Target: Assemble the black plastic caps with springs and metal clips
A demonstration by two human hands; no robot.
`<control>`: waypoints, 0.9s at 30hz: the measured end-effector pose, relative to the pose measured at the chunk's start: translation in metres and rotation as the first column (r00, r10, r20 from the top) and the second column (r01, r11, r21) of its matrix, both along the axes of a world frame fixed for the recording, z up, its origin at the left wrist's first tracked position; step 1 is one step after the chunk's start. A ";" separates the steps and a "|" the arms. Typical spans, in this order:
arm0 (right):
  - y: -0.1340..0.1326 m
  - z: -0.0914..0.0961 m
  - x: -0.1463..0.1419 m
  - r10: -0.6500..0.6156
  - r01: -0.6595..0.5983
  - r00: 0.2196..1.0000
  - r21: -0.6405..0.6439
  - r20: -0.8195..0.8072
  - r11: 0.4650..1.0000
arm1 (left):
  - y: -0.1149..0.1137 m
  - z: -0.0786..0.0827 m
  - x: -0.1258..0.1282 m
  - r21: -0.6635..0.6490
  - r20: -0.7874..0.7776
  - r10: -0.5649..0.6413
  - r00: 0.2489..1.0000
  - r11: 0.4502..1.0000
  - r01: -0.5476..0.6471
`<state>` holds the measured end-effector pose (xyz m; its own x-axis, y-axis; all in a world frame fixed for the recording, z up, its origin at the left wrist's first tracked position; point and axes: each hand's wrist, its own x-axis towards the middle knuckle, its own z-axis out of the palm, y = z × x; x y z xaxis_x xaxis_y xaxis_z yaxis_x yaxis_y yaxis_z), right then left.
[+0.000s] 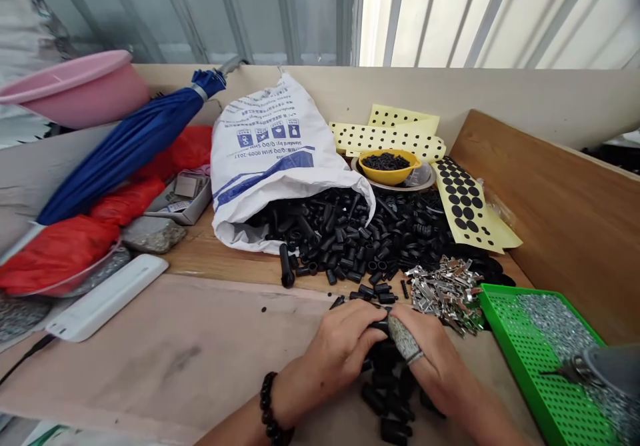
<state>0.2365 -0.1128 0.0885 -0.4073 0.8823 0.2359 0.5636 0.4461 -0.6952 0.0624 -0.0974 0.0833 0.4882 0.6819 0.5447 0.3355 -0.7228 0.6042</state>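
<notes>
My left hand (345, 343), with a beaded bracelet at the wrist, has its fingers closed on a small black plastic part (381, 326). Opposite it, my right hand (425, 343) is closed on the same part, its fingers mostly hiding it. A grey-patterned cover (404, 339) wraps one finger of that hand. Below and between the hands lie several black plastic pieces (393, 403) on the mat. Just beyond them, a heap of black plastic parts (350, 239) spills from a white woven sack (275, 139). Shiny metal clips (445, 289) form a pile beyond my right hand.
On the right, a green tray (520, 366) holds small silvery pieces beside an electric screwdriver (590, 369). A yellow bowl (390, 166) and dotted sticker sheets (463, 199) are at the back. Leftward lie a white power bank (110, 296), a blue umbrella (130, 146) and a pink basin (75, 89).
</notes>
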 end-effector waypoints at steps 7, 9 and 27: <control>0.001 -0.004 -0.003 -0.050 0.046 0.997 0.075 0.062 0.996 | 0.002 0.000 0.000 -0.166 0.008 0.019 1.000 0.986 -0.018; 0.003 -0.009 -0.003 -0.038 0.016 0.992 0.180 0.118 0.984 | 0.004 0.000 -0.001 -0.347 0.047 0.036 0.998 0.938 -0.017; 0.010 -0.006 0.006 0.100 -0.167 0.937 0.175 0.336 0.970 | 0.016 0.004 -0.005 -0.529 0.113 0.043 0.993 0.848 0.024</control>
<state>0.2426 -0.1031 0.0825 -0.6012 0.7634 0.2359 0.6678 0.6422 -0.3764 0.0573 -0.0812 0.0869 0.4363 0.8868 0.1522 0.2445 -0.2797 0.9285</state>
